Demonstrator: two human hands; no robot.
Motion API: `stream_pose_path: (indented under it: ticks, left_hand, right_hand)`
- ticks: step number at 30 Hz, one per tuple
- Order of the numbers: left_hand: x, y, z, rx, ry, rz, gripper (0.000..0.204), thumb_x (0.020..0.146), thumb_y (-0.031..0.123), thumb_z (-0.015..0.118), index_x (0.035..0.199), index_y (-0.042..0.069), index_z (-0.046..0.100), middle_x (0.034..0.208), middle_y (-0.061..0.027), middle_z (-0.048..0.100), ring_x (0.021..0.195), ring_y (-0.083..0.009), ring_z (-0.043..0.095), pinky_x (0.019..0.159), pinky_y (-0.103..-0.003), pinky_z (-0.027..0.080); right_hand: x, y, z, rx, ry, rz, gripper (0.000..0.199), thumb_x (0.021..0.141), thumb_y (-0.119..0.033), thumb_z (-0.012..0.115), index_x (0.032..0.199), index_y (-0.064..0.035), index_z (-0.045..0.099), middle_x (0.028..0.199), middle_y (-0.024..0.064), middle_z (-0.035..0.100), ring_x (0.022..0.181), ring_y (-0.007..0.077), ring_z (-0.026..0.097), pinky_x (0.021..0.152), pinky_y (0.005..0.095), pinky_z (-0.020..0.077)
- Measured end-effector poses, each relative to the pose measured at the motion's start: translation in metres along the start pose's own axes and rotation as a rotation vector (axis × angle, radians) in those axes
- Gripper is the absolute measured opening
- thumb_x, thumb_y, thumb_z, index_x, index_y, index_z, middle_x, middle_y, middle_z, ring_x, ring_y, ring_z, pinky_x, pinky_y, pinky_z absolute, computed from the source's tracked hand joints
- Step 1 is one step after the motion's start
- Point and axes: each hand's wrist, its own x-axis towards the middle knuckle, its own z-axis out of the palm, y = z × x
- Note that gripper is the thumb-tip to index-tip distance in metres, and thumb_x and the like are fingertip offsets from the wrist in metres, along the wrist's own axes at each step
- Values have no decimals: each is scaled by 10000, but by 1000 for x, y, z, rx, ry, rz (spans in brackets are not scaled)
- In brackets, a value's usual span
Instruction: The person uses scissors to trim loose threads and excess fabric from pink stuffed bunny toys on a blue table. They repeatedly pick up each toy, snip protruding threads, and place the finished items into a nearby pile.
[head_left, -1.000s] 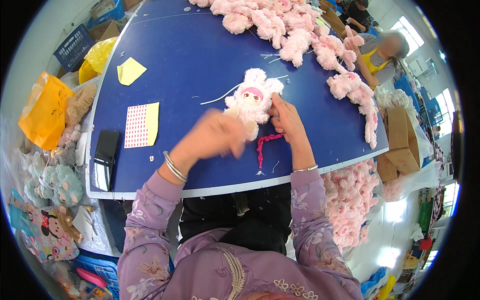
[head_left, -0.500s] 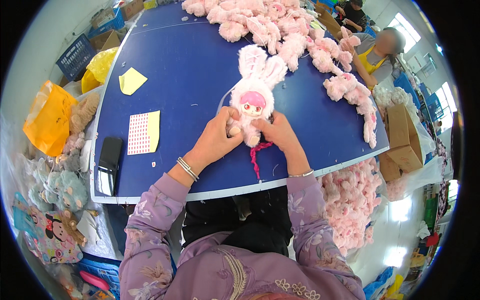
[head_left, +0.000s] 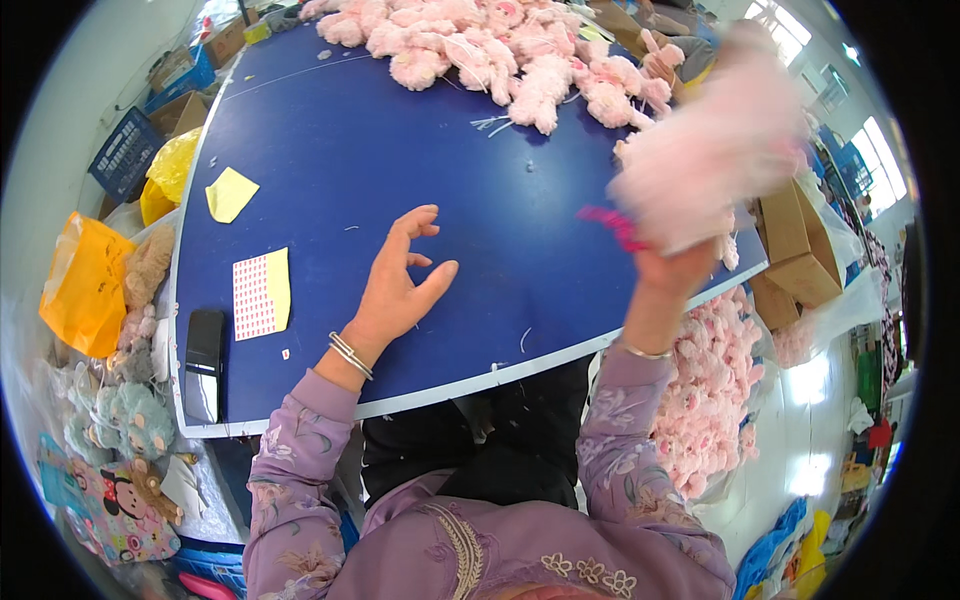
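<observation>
One pink plush toy (head_left: 710, 150), badly smeared by motion blur, was up at the right side of the counter (head_left: 420, 180), in front of part of the pile there; face and limbs could not be made out. Right hand (head_left: 682, 265) gripped it at its lower end, finger placement too blurred to tell. A magenta cord (head_left: 615, 228) stuck out leftward, just beside the toy's lower end; whether the two were joined, could not tell.

Left hand (head_left: 395, 285) held nothing: fingers loosely bent, thumb spread away from them, over the blue surface near the front edge. Paired silver bangles (head_left: 350, 356) at that wrist.

Far side of the counter: a crowded pile of pink plush toys (head_left: 450, 40), some lying across one another, with thin white strands (head_left: 490, 123) trailing near it. Left side: a yellow paper (head_left: 231, 194), nearer the person a sticker sheet (head_left: 255, 295) with rows of small red marks, then a black phone (head_left: 205, 365) beside the edge.

Beyond the counter: an open cardboard box (head_left: 800, 240) at right, a heap of pink plush (head_left: 705, 400) below the right edge; at left, an orange bag (head_left: 85, 285) and grey-blue plush (head_left: 130, 415).
</observation>
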Motion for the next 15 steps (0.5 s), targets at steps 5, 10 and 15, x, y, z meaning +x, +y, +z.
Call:
stream_pose_path:
  ticks: [5, 10, 15]
  left_hand:
    - [3, 3, 0, 7, -65, -44, 471, 847, 67, 606, 1294, 66, 460, 1295, -87, 486, 1104, -191, 548, 792, -306, 501]
    - [5, -1, 8, 1, -122, -49, 425, 856, 74, 599, 1259, 57, 463, 1276, -85, 505, 1027, -175, 583, 760, -288, 498]
    - [6, -6, 4, 31, -108, -100, 369, 865, 73, 596, 1217, 41, 491, 1194, -76, 566, 932, -149, 607, 725, -267, 498]
  right_hand:
    - [78, -47, -39, -601, -125, -109, 707, 816, -424, 701, 1370, -68, 442, 1211, 201, 602, 462, 27, 383, 416, 172, 309]
    - [158, 35, -143, -1802, 9, -376, 681, 735, -487, 719, 1208, -14, 590, 1133, 241, 626, 1047, 370, 603, 912, 417, 469]
    - [163, 57, -182, -1901, -76, -71, 497, 781, -422, 649, 1103, -43, 631, 952, 232, 661, 908, 370, 640, 791, 448, 495]
